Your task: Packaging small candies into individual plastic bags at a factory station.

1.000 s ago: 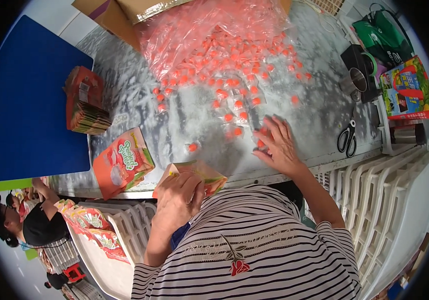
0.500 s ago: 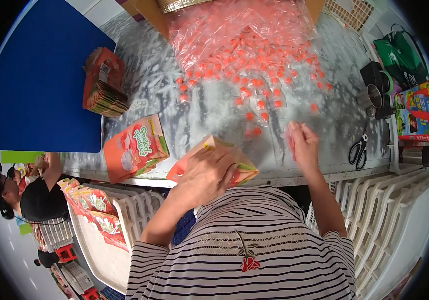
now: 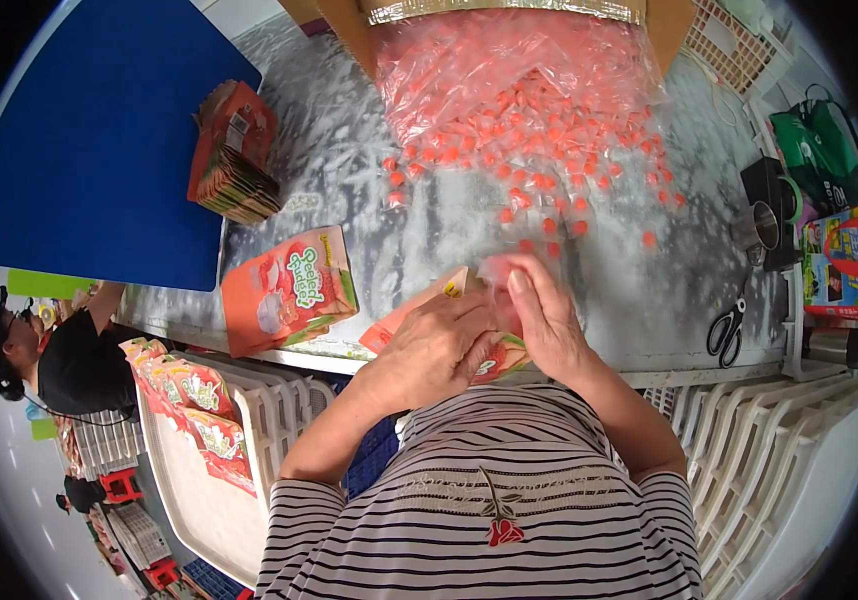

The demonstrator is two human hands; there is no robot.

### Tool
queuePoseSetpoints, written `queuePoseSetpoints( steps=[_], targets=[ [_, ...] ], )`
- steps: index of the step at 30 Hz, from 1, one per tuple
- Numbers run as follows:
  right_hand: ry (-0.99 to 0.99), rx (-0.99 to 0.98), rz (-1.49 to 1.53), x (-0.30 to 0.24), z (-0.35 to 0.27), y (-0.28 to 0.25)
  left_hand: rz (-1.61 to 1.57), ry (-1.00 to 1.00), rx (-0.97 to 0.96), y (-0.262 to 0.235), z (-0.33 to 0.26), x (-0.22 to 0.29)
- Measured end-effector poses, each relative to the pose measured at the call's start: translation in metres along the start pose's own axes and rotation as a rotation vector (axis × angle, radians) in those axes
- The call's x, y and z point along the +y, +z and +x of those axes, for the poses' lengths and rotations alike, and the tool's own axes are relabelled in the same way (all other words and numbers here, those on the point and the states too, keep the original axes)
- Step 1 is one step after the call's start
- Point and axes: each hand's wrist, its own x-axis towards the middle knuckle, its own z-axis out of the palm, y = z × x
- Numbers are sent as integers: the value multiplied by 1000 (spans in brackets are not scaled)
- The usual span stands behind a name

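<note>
My left hand (image 3: 441, 345) grips an orange-and-green pouch (image 3: 386, 328) at the table's near edge and covers much of it. Cupped against the pouch's upper part is my right hand (image 3: 549, 318), with clear-wrapped red candies (image 3: 499, 275) partly hidden under its fingers. I cannot tell whether any are inside the pouch. Another pouch (image 3: 294, 290) of the same kind lies flat to the left. Farther off, a heap of small red candies in clear wrappers (image 3: 539, 130) spills from a plastic-lined cardboard box (image 3: 676, 38) onto the table.
A stack of folded pouches (image 3: 234, 160) stands beside a blue board (image 3: 99, 140). Black scissors (image 3: 727, 330) and a metal cup (image 3: 757, 228) are on the right. White crates (image 3: 739, 440) flank me below the table; a tray (image 3: 184, 480) holds filled pouches. A co-worker (image 3: 74, 350) is at far left.
My right hand has come left from the open tabletop to the pouch, bringing wrapped candies. My left hand still holds the pouch. The whole view has shifted slightly.
</note>
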Motion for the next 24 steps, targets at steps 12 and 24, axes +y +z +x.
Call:
queuePoseSetpoints(
  steps=[12, 24],
  targets=[
    [-44, -81, -7, 11, -7, -3, 86, 157, 134, 25, -12, 6],
    [-151, -499, -373, -52, 0, -28, 60, 256, 256, 24, -12, 16]
  ],
)
